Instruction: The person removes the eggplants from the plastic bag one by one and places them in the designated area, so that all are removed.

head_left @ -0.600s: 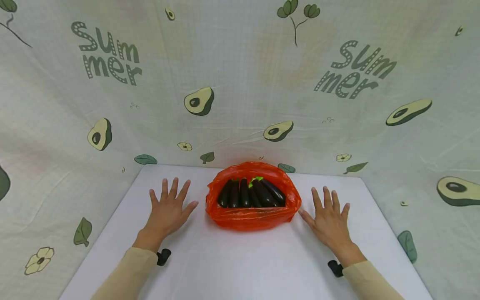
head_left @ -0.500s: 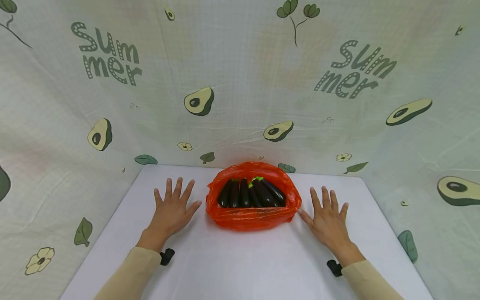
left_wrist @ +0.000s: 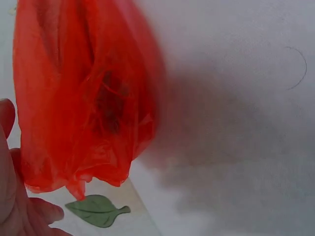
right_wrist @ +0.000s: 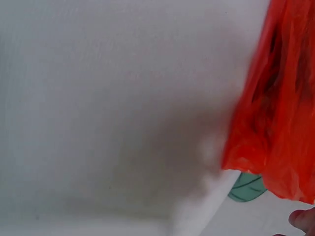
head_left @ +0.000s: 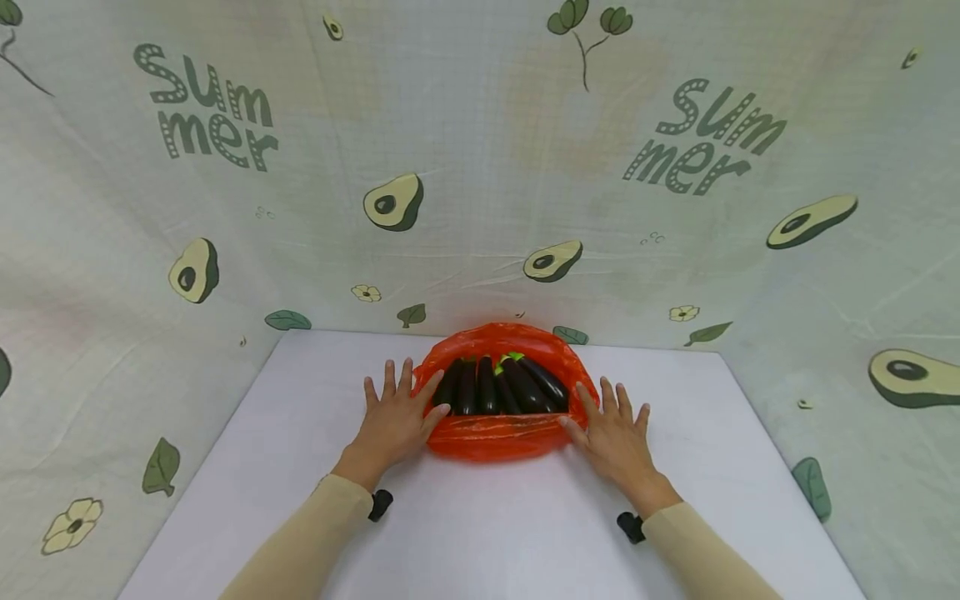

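Red bag (head_left: pixel 495 439) below "summer" lettering (head_left: pixel 206 129)

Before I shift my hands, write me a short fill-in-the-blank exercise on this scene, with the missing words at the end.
1. The table under the open bag of eggplants is coloured ____.
2. The left hand is at one side of the bag, and at the opposite side is the ____ hand.
3. The word printed twice on the cloth behind is ____.
4. The halved fruits printed on that cloth are ____.

Missing words: white; right; summer; avocados.
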Tool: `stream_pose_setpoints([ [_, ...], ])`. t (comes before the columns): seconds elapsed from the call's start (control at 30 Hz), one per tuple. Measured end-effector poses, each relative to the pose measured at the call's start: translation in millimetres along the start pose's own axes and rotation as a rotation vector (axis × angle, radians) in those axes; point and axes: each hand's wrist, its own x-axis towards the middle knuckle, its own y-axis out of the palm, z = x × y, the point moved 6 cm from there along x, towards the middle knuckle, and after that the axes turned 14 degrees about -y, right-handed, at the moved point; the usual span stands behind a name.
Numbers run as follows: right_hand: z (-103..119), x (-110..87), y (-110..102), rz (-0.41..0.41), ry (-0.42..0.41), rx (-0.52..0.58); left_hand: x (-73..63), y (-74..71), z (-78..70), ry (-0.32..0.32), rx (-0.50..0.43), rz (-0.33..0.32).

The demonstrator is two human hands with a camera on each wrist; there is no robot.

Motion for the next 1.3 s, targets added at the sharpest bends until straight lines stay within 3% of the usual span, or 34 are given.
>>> stream_pose_setpoints([
  [0.23,5.3,6.1,14.1,0.021,0.048,0.004,9.8,9.9,-2.2,-0.012,0.014,-0.006],
  [0.43,14.4,1.7,13.6,-0.019,0.029,-0.059,7.0,6.7,8.8,-0.005,0.044,-0.098],
  [0.63,28.8,-13.7,4.5,-0.073,-0.048,-0.119,-11.4,-3.6,19.4,0.008,0.034,-0.140],
  [0.93,40.4,-41.7,-0.9,-0.084,-0.082,-0.149,-42.3,-11.1,28.4,-0.004,0.003,-0.135],
  [1.3,39.8,-45.5,9.5,-0.056,-0.081,-0.151,-30.6,-10.4,26.3,0.066,0.006,-0.147],
])
